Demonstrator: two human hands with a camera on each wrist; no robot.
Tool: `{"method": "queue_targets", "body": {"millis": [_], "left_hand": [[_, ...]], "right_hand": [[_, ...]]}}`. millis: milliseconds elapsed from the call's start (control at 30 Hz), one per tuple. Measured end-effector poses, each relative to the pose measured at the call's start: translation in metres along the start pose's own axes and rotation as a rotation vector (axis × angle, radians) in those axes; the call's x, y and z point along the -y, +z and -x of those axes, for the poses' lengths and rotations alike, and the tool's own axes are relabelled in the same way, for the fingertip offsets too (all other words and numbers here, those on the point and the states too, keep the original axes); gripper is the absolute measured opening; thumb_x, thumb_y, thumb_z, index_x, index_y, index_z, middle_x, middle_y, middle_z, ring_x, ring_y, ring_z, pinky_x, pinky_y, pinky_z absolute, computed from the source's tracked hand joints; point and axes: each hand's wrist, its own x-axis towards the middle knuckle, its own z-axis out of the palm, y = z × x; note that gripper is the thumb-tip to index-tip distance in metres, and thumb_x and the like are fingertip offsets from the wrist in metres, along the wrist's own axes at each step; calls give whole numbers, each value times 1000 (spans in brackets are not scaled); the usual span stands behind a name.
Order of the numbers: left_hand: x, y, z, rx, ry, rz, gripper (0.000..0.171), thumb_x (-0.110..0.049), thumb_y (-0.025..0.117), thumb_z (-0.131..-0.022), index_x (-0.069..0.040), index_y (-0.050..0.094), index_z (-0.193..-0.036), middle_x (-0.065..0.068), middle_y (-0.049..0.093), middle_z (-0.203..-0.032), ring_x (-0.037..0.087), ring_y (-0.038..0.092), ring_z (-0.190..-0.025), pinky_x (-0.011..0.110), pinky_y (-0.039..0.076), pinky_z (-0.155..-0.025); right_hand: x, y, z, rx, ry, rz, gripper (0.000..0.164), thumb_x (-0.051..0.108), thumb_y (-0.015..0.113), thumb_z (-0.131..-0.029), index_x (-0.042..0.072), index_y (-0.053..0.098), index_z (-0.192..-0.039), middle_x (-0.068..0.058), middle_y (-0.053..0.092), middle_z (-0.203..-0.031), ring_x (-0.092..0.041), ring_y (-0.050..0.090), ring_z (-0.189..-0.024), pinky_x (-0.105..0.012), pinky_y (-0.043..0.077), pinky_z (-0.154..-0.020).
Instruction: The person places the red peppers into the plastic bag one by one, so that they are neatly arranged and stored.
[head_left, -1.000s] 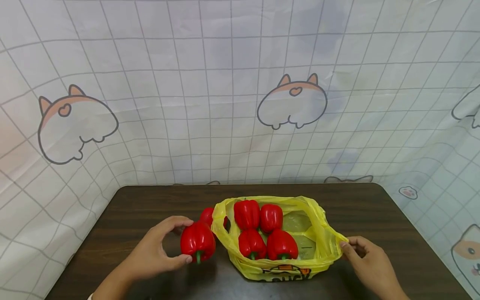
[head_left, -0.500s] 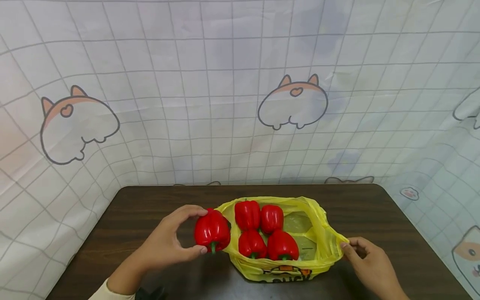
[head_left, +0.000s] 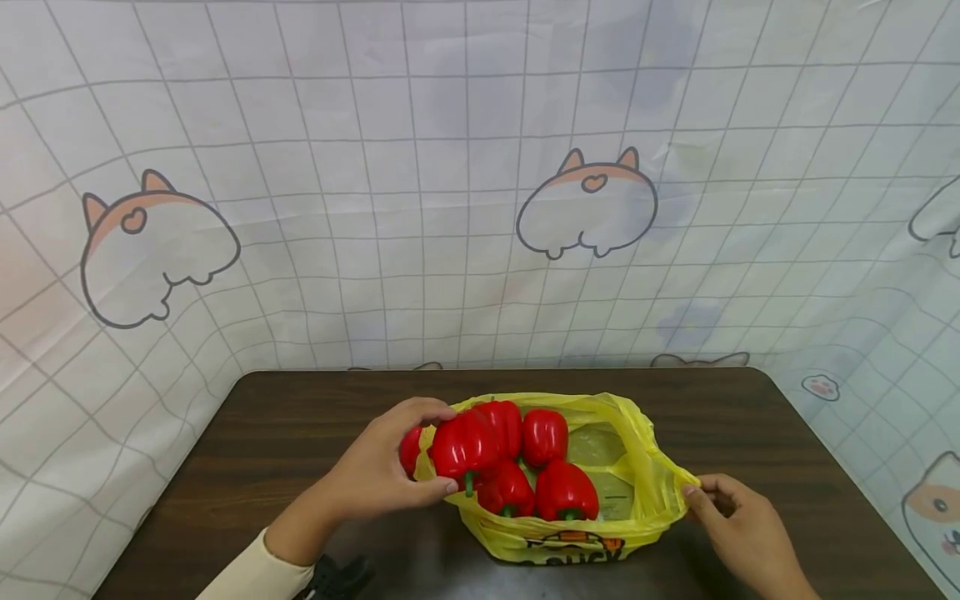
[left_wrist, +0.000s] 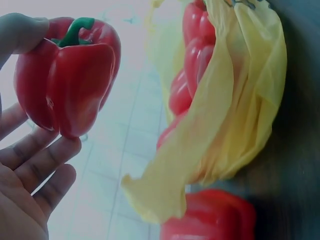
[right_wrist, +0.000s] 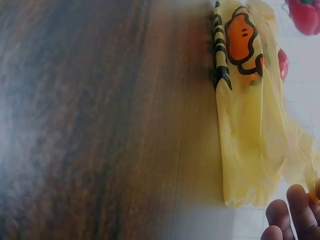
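My left hand [head_left: 390,475] grips a red bell pepper [head_left: 462,447] [left_wrist: 67,80] with a green stem, held over the left rim of an open yellow plastic bag [head_left: 645,500] [left_wrist: 240,100] on the dark wooden table [head_left: 300,425]. Several red peppers [head_left: 562,490] lie inside the bag. One more red pepper [head_left: 408,450] [left_wrist: 215,217] sits on the table just outside the bag's left side, mostly hidden behind my hand. My right hand [head_left: 731,521] pinches the bag's right edge and holds it open; its fingertips [right_wrist: 287,217] show by the yellow plastic [right_wrist: 250,130].
A white grid-patterned cloth with cartoon cat prints [head_left: 585,208] hangs behind and around the table. A small dark object [head_left: 337,575] lies at the table's near edge beside my left sleeve. The table's rounded back corners are at the far left and right.
My left hand has lifted the pepper from the table at the bag's left and carried it rightward over the bag's rim. The right hand has stayed on the bag's edge.
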Motion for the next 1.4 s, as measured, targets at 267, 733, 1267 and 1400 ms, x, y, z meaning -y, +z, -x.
{"method": "queue_targets", "body": {"millis": [267,733,1267,1400], "left_hand": [[-5,17,-18,44,2,-19,63,-34,89,-79,-28,59,-135,-13,56,-134,13,57,-117,48,55,-94],[-11,41,-35,95,-43,18,66,-35,89,-79,-24,58,-137,-13,56,-131,13,56,-113,40,60,-84],[-18,67,-55,142,-50,38,67,-38,87,-79,-24,58,-138,-10,57,-133,12,57,-116,37,59,-86],[-20,73,-58,158,-61,36,68,-40,87,-79,-26,57,-138,-12,56,-134,11,55,-118,35,59,-85]], "right_hand": [[0,0,0,5,8,-7,51,47,58,-103,1,65,-124,-1,75,-99,-23,71,-91,-52,57,-81],[2,-1,1,-8,-9,-1,49,46,57,-104,1,66,-121,-1,75,-94,-22,69,-88,-51,56,-81],[0,0,2,-14,-13,-9,49,47,57,-104,2,66,-121,-2,75,-96,-23,71,-90,-52,56,-82],[-1,1,2,-14,-9,-10,49,47,57,-104,2,66,-121,-1,75,-95,-23,70,-90,-52,56,-81]]}}
